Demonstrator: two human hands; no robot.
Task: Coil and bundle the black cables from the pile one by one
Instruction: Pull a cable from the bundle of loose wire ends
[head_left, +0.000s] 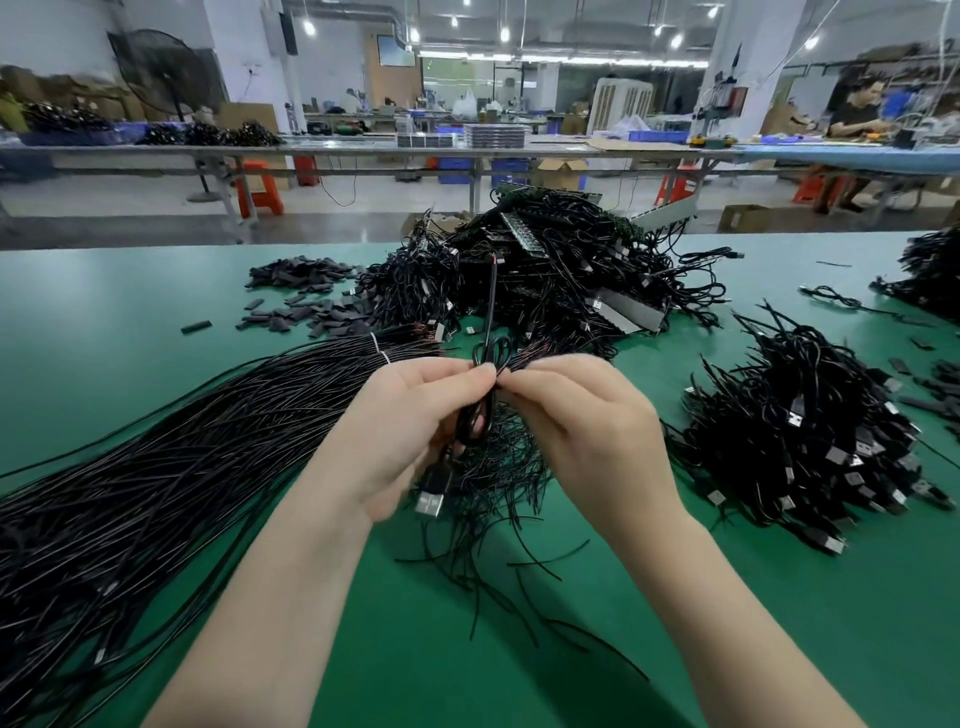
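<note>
My left hand (400, 421) grips a coiled black cable (480, 410) above the green table, fingers curled round the loops. A silver USB plug (430, 503) of that cable hangs below my left palm. My right hand (576, 415) pinches a thin black tie at the middle of the coil, fingertips meeting my left thumb. One end of the cable (491, 296) sticks up past my fingers. A long bundle of straight black cables (182, 452) lies on the left. Short black ties (498, 499) lie scattered under my hands.
A heap of bundled cables with USB plugs (800, 436) lies on the right. A big tangled pile with circuit strips (540, 270) sits beyond my hands. Small black sleeve pieces (306, 301) are strewn at the far left. A person (852, 124) works at a distant bench.
</note>
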